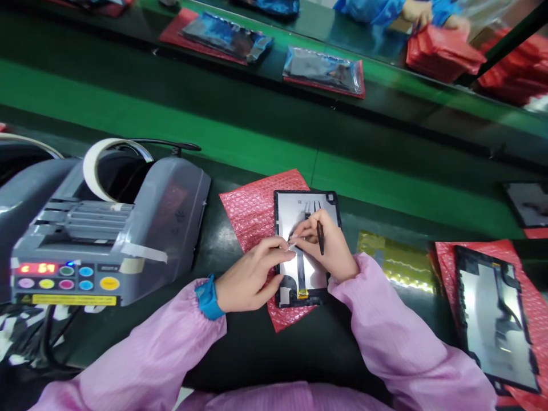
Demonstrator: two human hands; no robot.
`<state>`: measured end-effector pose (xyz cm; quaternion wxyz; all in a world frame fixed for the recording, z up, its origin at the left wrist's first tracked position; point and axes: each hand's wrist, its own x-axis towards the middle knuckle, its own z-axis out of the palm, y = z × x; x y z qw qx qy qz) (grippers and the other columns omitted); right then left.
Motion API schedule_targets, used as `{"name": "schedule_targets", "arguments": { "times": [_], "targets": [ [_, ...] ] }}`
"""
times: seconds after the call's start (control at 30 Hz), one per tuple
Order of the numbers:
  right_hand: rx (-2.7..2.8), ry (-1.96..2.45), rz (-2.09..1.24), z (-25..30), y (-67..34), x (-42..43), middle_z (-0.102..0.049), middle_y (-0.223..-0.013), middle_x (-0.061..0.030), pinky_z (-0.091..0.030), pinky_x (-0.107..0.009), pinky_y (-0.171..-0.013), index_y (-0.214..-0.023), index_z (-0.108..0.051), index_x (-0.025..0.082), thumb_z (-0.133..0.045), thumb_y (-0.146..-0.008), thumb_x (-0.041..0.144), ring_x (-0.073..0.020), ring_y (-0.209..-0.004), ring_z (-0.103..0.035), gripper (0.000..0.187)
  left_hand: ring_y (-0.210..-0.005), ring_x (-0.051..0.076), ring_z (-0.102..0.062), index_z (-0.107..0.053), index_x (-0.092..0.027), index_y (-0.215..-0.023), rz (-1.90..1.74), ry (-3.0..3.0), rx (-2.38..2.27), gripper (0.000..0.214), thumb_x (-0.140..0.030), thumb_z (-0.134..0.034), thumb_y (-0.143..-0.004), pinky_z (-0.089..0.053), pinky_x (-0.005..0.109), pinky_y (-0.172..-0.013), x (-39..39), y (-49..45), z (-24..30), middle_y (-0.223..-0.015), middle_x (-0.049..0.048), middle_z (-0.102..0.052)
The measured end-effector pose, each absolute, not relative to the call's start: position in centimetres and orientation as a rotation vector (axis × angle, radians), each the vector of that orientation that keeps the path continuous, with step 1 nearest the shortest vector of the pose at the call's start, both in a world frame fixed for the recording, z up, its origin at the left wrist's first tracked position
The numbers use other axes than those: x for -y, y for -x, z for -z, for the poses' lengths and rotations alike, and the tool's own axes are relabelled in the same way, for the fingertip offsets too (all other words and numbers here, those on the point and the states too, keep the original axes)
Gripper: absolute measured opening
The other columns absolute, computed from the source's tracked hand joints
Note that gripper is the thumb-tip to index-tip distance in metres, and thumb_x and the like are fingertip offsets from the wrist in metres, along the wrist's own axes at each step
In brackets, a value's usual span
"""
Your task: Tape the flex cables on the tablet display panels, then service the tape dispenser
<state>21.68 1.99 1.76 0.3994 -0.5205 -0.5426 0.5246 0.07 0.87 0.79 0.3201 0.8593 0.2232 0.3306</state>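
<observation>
A tablet screen (284, 217) lies with its silvery back up and a black frame around it. A dark flex cable (301, 271) with a yellow end runs down its middle. Over the screen, my left hand (252, 273), with a blue band at the wrist, pinches a small whitish strip (293, 248) at the fingertips. The fingertips of my right hand (327, 245) meet the same strip, closed. Black tweezers (320, 231) are tucked in that hand, tips pointing away from me. Red bubble wrap (252, 208) lies under the screen.
At left stands a grey tape dispenser (166, 217) with a lit display. Yellow film (398, 262) and another screen (492, 325) on red wrap lie at right. A raised shelf behind carries wrapped screens (323, 69). Beyond it, a co-worker's hands (417, 12) handle red bags (440, 51).
</observation>
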Motion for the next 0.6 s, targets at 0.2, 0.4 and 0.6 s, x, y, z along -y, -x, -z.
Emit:
{"name": "schedule_targets", "arguments": {
  "times": [0.2, 0.4, 0.6],
  "targets": [
    [1.461, 1.393, -1.148, -1.3, -21.5, -2.3, -0.065, -0.092, 0.0004, -0.048, -0.03, -0.068, -0.087, -0.035, 0.026, -0.079, -0.079, 0.037, -0.0161, -0.08, -0.066, 0.046, -0.124, 0.025, -0.056, -0.029, -0.029, -0.148, -0.83, -2.3, -0.61, 0.067, -0.001, -0.049, -0.091, -0.058, 0.042, -0.095, -0.8, -0.3, -0.3, -0.13, 0.0127, -0.05],
    [1.416, 1.566, -0.825, -1.3, -20.9, -4.4, -0.054, -0.087, 0.0026, -0.047, -0.034, -0.076, -0.089, -0.037, 0.026, -0.08, -0.073, 0.03, -0.0152, -0.075, -0.053, 0.047, -0.114, 0.023, -0.062, -0.031, -0.029, -0.143, -0.842, -2.045, -0.664, 0.063, -0.002, -0.05, -0.09, -0.057, 0.045, -0.095, 0.1, -0.6, -0.2, -0.122, 0.0098, -0.051],
    [1.399, 1.299, -1.172, -4.2, -21.6, -2.0, -0.071, -0.098, -0.0037, -0.049, -0.034, -0.077, -0.086, -0.033, 0.026, -0.066, -0.09, 0.049, -0.017, -0.083, -0.063, 0.04, -0.111, 0.019, -0.066, -0.02, -0.035, -0.14, -1.024, -1.482, -0.558, 0.059, -0.007, -0.046, -0.095, -0.052, 0.047, -0.1, 0.6, -1.4, -0.5, -0.117, 0.005, -0.052]
  ]
}}
